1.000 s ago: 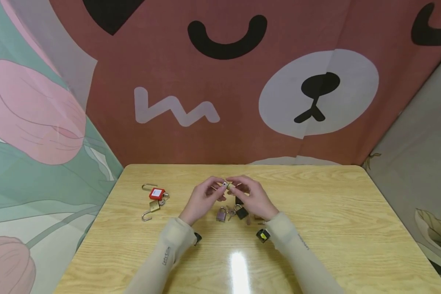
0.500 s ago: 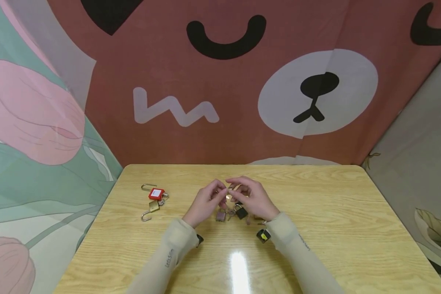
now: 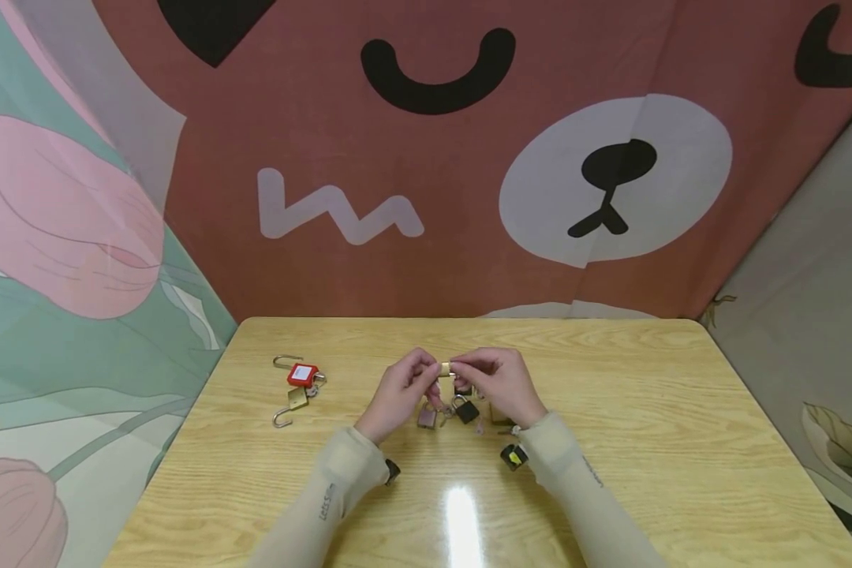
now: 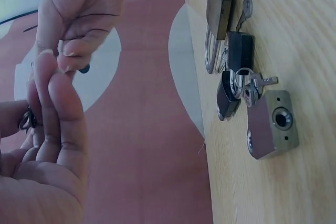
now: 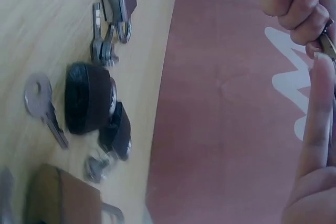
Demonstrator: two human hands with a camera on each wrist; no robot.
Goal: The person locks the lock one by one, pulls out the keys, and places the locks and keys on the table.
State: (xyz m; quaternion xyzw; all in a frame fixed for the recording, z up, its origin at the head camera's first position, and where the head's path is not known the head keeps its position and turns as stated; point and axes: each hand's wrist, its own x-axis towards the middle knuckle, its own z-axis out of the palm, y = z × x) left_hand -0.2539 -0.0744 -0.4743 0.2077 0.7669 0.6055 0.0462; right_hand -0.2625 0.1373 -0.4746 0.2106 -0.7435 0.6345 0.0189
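Above the far middle of the table, both hands meet at a small brass padlock (image 3: 445, 369). My left hand (image 3: 397, 394) pinches its left end between thumb and fingertips. Thumb and forefinger of my right hand (image 3: 502, 386) pinch it from the right, where a bit of shiny metal shows. A narrow brassy edge of this padlock (image 5: 328, 45) appears at the fingertips in the right wrist view. In the left wrist view the fingers hide most of it. Below the hands lie a purple padlock (image 3: 427, 417) and a black padlock (image 3: 466, 410), with keys (image 4: 253, 88) between them.
A second black padlock (image 4: 240, 52) and a larger brass padlock (image 4: 218, 6) lie under the right hand, near a loose key (image 5: 39, 98). At the table's left are a red padlock (image 3: 303, 374) and an unlocked brass padlock (image 3: 298, 397). A printed cloth (image 3: 326, 276) hangs behind the table.
The hands have lowered slightly with the padlock, and it has turned so its brass body shows between the fingertips. My right hand has shifted a little right and changed its grip.
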